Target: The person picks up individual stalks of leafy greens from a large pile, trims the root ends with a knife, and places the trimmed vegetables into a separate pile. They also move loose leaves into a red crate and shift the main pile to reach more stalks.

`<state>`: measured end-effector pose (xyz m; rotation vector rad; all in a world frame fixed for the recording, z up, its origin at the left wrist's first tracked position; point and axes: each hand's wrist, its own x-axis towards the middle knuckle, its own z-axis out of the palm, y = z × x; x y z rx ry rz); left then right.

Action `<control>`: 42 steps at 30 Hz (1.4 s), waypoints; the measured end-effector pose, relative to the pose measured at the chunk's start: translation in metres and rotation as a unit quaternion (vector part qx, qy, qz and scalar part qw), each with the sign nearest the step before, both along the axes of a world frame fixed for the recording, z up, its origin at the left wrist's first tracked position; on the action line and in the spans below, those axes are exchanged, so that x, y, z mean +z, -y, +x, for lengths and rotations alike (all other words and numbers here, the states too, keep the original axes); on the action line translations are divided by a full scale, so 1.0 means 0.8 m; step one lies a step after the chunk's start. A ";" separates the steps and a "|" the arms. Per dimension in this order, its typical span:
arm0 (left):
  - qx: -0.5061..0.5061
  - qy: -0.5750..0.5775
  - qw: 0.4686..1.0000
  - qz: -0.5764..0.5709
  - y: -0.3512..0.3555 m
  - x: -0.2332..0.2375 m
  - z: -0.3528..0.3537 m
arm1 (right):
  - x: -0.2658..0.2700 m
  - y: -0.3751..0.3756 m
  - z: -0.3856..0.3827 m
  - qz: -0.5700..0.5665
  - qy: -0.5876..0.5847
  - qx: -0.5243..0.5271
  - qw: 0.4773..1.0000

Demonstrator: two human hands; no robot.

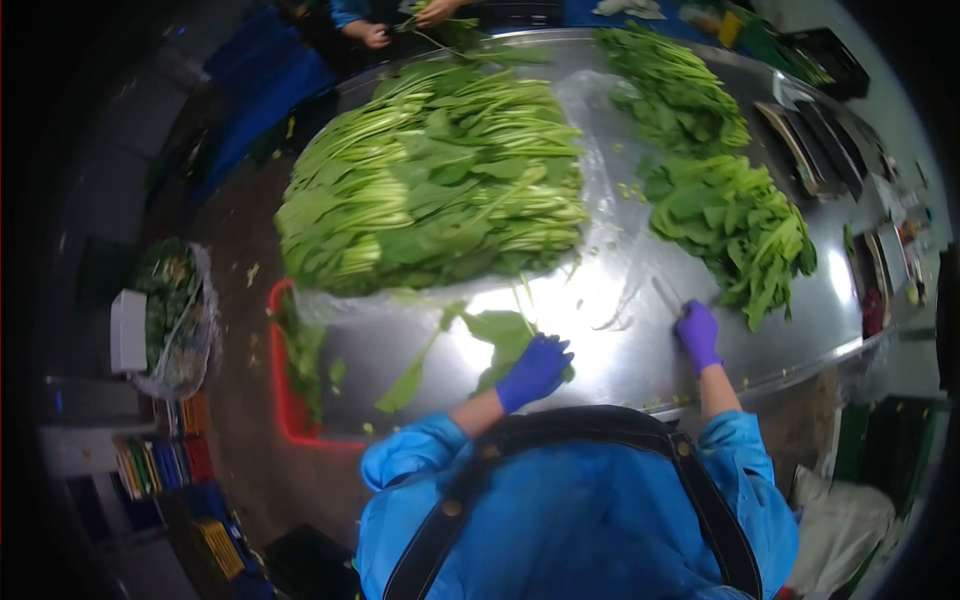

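My left hand (535,372), in a blue-purple glove, is closed around a leafy green (500,335) close to the table's near edge. Broad leaves spread out to its left and a thin stem points away from me. My right hand (698,333), in a purple glove, grips a small knife (664,295) whose blade points away and to the left, low over the metal; its handle is hidden in the fist. Beyond my left hand lies a large stack of leafy greens (430,180) on clear plastic. A smaller pile of leafy greens (735,225) is just past my right hand.
Leaf scraps lie on the metal table (620,375). Another pile of greens (680,90) is at the far right. A red crate (288,390) with leaves stands at the left edge. Across the table, a co-worker's hands (435,12) handle greens. Trays (810,150) lie right.
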<state>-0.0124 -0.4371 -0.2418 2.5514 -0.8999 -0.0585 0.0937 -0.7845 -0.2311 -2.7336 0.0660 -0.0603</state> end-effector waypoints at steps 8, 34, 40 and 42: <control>0.303 -0.179 0.886 0.301 -0.252 0.111 -0.046 | 0.078 -0.209 -0.046 0.420 -0.342 0.181 0.821; 0.319 0.171 0.930 0.060 -0.320 0.240 0.234 | 0.086 -0.173 -0.023 0.486 -0.280 -0.004 0.828; 0.298 0.109 0.935 0.157 -0.367 0.268 0.195 | 0.085 -0.205 -0.018 0.473 -0.309 0.021 0.825; 0.284 0.128 0.939 0.145 -0.375 0.277 0.202 | 0.085 -0.216 -0.016 0.464 -0.318 0.033 0.826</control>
